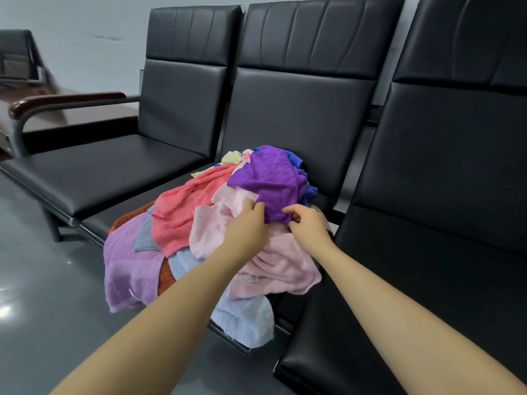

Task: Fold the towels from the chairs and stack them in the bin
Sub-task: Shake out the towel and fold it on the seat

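Observation:
A heap of crumpled towels lies on the middle black chair seat (182, 189). On top sits a bright purple towel (271, 178). My left hand (246, 226) pinches its near edge on the left, and my right hand (306, 223) pinches the same edge on the right. Under it lie a pale pink towel (279, 266), a coral towel (182, 215), a lilac towel (128, 269), a light blue towel (245, 320), a blue one (298, 161) at the back and a yellow one (231, 158). No bin is in view.
Three black padded chairs stand in a row; the left seat (99, 169) and the right seat (427, 295) carry nothing. A dark wooden armrest (65, 102) ends the row at the left. Grey glossy floor (42, 295) lies at the lower left.

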{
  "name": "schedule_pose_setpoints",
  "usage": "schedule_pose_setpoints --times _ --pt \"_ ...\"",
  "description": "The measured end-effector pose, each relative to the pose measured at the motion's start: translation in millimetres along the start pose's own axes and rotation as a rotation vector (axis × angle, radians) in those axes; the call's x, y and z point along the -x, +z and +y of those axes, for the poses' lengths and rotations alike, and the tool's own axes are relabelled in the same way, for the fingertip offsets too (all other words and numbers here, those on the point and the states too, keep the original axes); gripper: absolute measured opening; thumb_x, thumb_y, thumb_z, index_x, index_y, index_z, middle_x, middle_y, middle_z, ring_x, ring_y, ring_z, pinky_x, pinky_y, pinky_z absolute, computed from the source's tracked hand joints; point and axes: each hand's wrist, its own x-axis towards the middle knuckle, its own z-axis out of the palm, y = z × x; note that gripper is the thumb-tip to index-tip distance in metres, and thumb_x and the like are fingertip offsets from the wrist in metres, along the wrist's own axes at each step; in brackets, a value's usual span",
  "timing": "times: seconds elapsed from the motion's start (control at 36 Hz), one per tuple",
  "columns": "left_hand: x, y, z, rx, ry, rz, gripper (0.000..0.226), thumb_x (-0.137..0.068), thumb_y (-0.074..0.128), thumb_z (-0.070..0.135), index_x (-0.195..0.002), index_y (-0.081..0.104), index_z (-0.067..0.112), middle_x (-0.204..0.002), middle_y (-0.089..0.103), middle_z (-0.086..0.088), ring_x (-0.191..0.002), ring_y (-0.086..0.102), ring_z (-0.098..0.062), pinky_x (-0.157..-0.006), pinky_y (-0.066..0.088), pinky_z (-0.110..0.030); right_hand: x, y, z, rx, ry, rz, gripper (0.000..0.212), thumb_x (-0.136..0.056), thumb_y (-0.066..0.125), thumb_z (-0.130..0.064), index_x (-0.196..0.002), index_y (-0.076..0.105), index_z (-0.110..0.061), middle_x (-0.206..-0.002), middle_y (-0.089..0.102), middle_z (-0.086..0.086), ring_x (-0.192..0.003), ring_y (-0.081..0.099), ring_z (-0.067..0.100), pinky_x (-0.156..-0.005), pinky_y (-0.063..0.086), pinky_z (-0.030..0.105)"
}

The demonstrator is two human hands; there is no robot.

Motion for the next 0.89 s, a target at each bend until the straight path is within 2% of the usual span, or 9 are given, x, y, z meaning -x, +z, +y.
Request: schedule_pose_setpoints --times 0.06,0.14,0.25,0.36,0.42,0.56,0.69,0.81,0.89 --pt "-2.6 3.3 -1.4 -0.019 0.024 0.009 0.027 -0.091 0.051 0.012 -0.117 0.051 0.003 -0.128 0.040 -0.009 -0.090 0.057 -0.033 -0.067 0.049 -0.042 1.7 -5.5 -2.7 -0.018 -0.059 0.068 0.026 -0.090 0.055 0.000 -0.111 0.069 -0.008 -0.106 0.068 0.005 -0.097 0.059 0.014 -0.079 0.040 0.006" --pt "-4.7 5.5 -0.4 -0.034 0.054 0.020 0.022 -0.092 0.051 0.014 -0.110 0.057 0.002 -0.124 0.046 -0.009 -0.092 0.058 -0.035 -0.076 0.048 -0.044 5.7 -14.7 -5.7 -0.047 -0.112 0.182 0.016 -0.092 0.060 -0.012 -0.101 0.072 -0.008 -0.099 0.067 0.004 -0.094 0.060 0.016 -0.083 0.048 0.026" --pt "-3.4 -3.5 14.8 0.040 0.080 0.106 0.019 -0.096 0.045 0.013 -0.097 0.060 0.001 -0.101 0.054 -0.011 -0.087 0.056 -0.033 -0.074 0.044 -0.042 11.9 -33.4 -7.7 -0.003 -0.150 0.226 0.015 -0.093 0.058 -0.015 -0.087 0.067 -0.004 -0.092 0.051 0.000 -0.088 0.053 0.017 -0.077 0.041 0.024" --pt "2.4 -19.6 40.8 0.081 0.162 0.210 0.019 -0.098 0.041 0.016 -0.097 0.056 0.005 -0.098 0.058 -0.008 -0.088 0.051 -0.028 -0.075 0.041 -0.039 24.7 -59.4 -6.7 0.008 -0.199 0.288 0.017 -0.095 0.055 -0.014 -0.082 0.062 -0.006 -0.091 0.051 -0.004 -0.085 0.053 0.016 -0.078 0.041 0.027" --pt "5.3 -26.6 57.9 0.098 0.189 0.239 0.017 -0.098 0.039 0.016 -0.095 0.054 0.007 -0.095 0.060 -0.006 -0.087 0.050 -0.028 -0.076 0.034 -0.036 35.4 -77.5 -10.1 -0.051 -0.173 0.293 0.020 -0.096 0.052 -0.017 -0.079 0.058 -0.010 -0.083 0.051 -0.006 -0.077 0.053 0.010 -0.071 0.040 0.023" --pt "12.2 -42.7 101.4 0.377 0.152 0.078 0.010 -0.099 0.040 0.018 -0.092 0.047 0.019 -0.083 0.057 0.003 -0.082 0.054 -0.022 -0.078 0.039 -0.032 58.5 -121.4 -13.2 -0.110 -0.107 0.314 0.027 -0.098 0.049 -0.020 -0.082 0.060 -0.002 -0.075 0.055 0.004 -0.068 0.050 0.011 -0.062 0.040 0.021" --pt "17.6 -51.1 142.2 0.593 0.136 0.063 0.017 -0.099 0.042 0.013 -0.105 0.057 0.008 -0.093 0.057 0.003 -0.084 0.051 -0.012 -0.067 0.032 -0.015 82.8 -165.2 -10.6 -0.123 -0.045 0.372 0.022 -0.099 0.049 -0.022 -0.084 0.061 -0.011 -0.069 0.056 -0.004 -0.066 0.052 0.003 -0.060 0.041 0.010" --pt "26.8 -55.9 182.8 0.682 0.171 0.008 0.022 -0.101 0.032 0.013 -0.108 0.053 0.010 -0.098 0.061 -0.002 -0.086 0.053 -0.015 -0.074 0.038 -0.024 102.7 -199.1 -8.6 -0.157 -0.007 0.451 0.019 -0.098 0.051 -0.019 -0.089 0.064 -0.008 -0.078 0.063 0.004 -0.073 0.057 0.012 -0.066 0.045 0.022" --pt "33.8 -60.1 208.9 0.722 0.248 -0.076 0.021 -0.101 0.033 0.019 -0.108 0.052 0.015 -0.103 0.060 -0.002 -0.090 0.053 -0.015 -0.076 0.039 -0.027 114.8 -225.3 -10.2 -0.193 -0.006 0.517 0.016 -0.097 0.052 -0.019 -0.089 0.064 -0.013 -0.080 0.065 0.004 -0.075 0.059 0.012 -0.067 0.047 0.021"
